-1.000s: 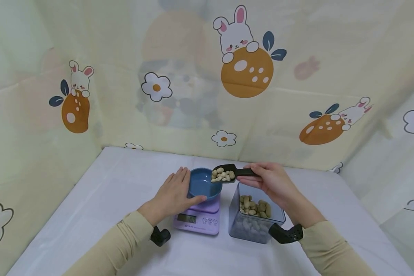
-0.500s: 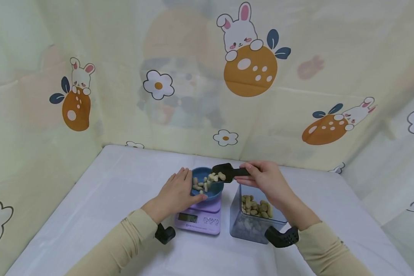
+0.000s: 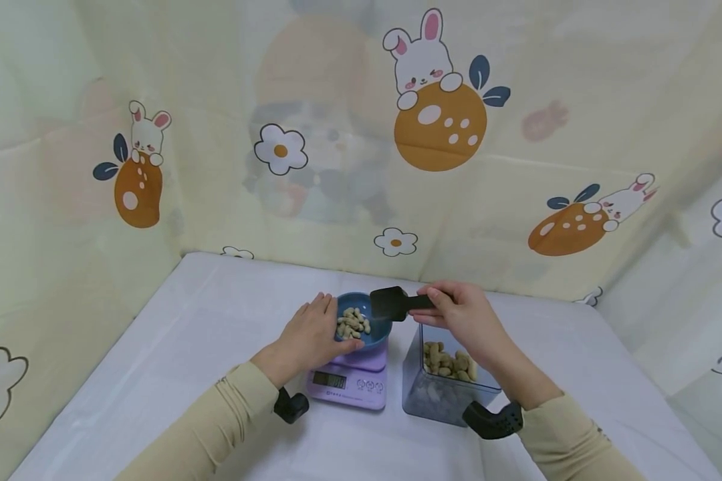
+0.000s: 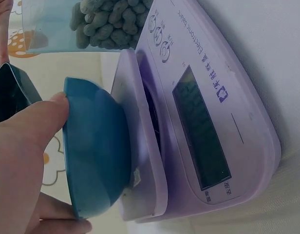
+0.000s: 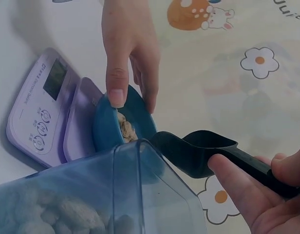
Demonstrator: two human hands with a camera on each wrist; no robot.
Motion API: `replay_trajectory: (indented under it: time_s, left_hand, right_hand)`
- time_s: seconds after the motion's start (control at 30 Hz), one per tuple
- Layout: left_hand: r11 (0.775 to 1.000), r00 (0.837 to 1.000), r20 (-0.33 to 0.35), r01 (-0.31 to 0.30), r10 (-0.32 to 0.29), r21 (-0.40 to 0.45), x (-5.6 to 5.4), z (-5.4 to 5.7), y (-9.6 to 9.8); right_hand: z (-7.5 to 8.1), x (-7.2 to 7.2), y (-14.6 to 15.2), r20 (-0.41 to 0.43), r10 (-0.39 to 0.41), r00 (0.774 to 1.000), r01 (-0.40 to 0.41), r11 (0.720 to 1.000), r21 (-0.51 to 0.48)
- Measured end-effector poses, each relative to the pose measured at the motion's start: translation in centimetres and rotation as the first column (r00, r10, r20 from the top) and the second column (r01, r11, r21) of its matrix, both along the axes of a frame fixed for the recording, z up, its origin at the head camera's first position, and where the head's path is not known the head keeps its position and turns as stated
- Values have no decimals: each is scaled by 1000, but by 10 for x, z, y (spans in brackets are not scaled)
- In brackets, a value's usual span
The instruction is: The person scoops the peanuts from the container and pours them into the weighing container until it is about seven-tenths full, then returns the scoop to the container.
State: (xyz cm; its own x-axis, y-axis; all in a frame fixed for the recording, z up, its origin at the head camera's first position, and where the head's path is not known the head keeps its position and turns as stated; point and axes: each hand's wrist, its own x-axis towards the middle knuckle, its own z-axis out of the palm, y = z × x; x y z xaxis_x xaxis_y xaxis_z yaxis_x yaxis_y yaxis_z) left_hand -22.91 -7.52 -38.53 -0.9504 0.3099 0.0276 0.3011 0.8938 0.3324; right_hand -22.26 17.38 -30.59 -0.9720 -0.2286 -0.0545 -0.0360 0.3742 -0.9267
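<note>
My left hand (image 3: 307,337) holds a small blue bowl (image 3: 380,334) by its rim, thumb on the near side and fingers at the far left. Peanuts in their shells (image 3: 351,323) lie inside it. Under the bowl is a purple kitchen scale (image 3: 347,394); its display (image 4: 201,134) faces up in the left wrist view. With its handle between thumb and fingers, my right hand (image 3: 466,317) grips a black scoop (image 3: 388,304). The scoop's head is tipped at the bowl's right rim, and no peanuts show in it (image 5: 208,140).
Right of the scale stands a clear bluish plastic bin (image 3: 436,399) holding more peanuts (image 3: 448,364), partly below my right hand. A white cloth covers the table (image 3: 228,300). Behind it hangs a printed curtain (image 3: 337,254).
Peanuts have slid from the tilting scoop into the bowl, which was bare a second ago. The scoop has turned over leftward and emptied. My left hand stays at the bowl.
</note>
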Motion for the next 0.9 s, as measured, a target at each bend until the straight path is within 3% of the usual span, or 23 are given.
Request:
replay_trajectory:
  time_s: [0.5, 0.73, 0.9]
  left_hand:
    - [998, 1000, -2, 10, -11, -60, 2, 5, 4]
    - [1000, 999, 46, 20, -20, 3, -1, 6, 2]
    - [996, 998, 1, 69, -69, 54, 0, 13, 9]
  right_hand:
    - [10, 14, 36, -34, -3, 999, 2, 1000, -24]
    - [15, 30, 57, -60, -23, 998, 19, 997, -73]
    - [17, 39, 74, -76, -36, 996, 31, 997, -69]
